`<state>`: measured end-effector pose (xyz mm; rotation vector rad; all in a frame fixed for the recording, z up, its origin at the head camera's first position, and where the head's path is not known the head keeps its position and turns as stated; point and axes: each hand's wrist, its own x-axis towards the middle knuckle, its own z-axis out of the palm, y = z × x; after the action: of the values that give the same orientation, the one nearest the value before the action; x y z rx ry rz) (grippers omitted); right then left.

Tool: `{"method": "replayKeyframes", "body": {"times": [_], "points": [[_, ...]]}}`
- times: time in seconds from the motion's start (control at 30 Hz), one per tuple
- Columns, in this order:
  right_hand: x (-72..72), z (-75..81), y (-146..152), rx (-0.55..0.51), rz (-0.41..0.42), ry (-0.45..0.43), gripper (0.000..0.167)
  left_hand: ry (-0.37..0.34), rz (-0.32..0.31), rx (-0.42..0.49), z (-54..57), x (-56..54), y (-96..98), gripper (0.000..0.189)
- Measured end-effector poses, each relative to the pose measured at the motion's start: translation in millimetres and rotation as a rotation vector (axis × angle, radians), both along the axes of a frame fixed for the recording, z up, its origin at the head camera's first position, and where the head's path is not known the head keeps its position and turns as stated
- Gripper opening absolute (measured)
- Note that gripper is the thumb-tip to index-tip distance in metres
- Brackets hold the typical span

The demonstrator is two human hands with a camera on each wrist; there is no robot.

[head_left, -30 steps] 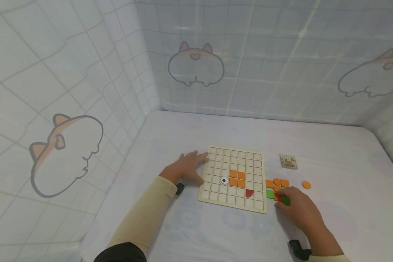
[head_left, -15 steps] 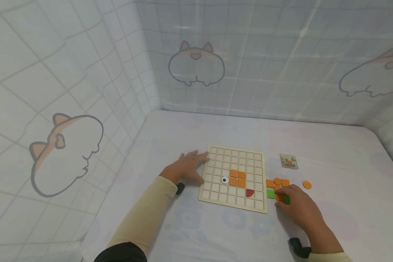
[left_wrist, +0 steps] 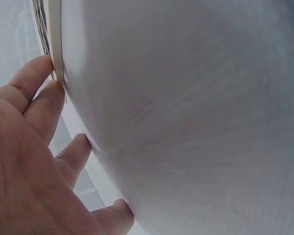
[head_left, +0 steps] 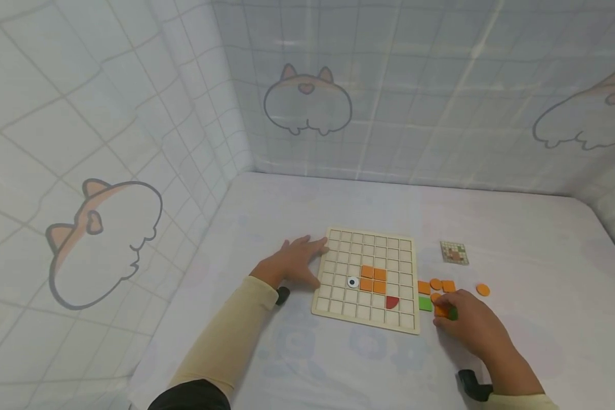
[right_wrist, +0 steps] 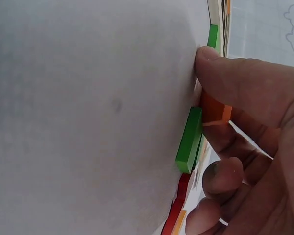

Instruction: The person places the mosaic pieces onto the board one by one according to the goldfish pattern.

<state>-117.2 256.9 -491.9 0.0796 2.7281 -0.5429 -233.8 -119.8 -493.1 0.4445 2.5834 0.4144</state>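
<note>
Spread fingers of my left hand (head_left: 294, 262) touch the left edge of a cream gridded board (head_left: 338, 256); the left wrist view shows two fingertips (left_wrist: 53, 90) against its rim. On the board lie several orange square tiles (head_left: 373, 279), a round eye piece (head_left: 352, 282) and a red quarter-round piece (head_left: 392, 302). Right of the board, my right hand (head_left: 468, 322) pinches an orange square tile (right_wrist: 215, 108) between thumb and fingers. Beside it are a light green tile (head_left: 425, 303) and a dark green tile (right_wrist: 189, 139), partly behind the hand in the head view.
Loose orange pieces (head_left: 435, 283), round and square, lie by the board's right edge. A single orange disc (head_left: 483, 290) sits farther right. Behind them is a small patterned card (head_left: 454, 252). Red pieces (right_wrist: 179, 203) show below the right hand. Tiled-print walls (head_left: 415, 102) enclose the table.
The pinched orange tile has shifted slightly right, away from the light green tile, along with my right hand. My left hand stays at the board's edge.
</note>
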Motion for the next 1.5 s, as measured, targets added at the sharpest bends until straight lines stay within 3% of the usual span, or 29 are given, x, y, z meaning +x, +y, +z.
{"method": "replayKeyframes", "body": {"times": [0.13, 0.37, 1.17, 1.33, 1.5], "points": [[0.2, 1.7, 1, 0.004, 0.022, 0.012, 0.045, 0.002, 0.003, 0.002, -0.4, -0.3, -0.1, 0.102], [1.1, 0.1, 5, -0.017, 0.005, -0.044, 0.047, -0.003, 0.007, 0.000, 1.0, 0.5, 1.7, 0.100], [-0.1, 0.5, -3, 0.009, 0.017, -0.037, 0.044, -0.008, 0.012, -0.003, 2.1, 2.0, 2.7, 0.096], [-2.0, 7.5, -10, -0.057, 0.038, 0.025, 0.039, -0.010, 0.011, -0.004, 2.1, 1.4, 2.3, 0.096], [-7.6, 13.6, -39, -0.135, 0.094, 0.077, 0.030, -0.005, 0.005, -0.001, 0.9, 0.2, 0.9, 0.096]]}}
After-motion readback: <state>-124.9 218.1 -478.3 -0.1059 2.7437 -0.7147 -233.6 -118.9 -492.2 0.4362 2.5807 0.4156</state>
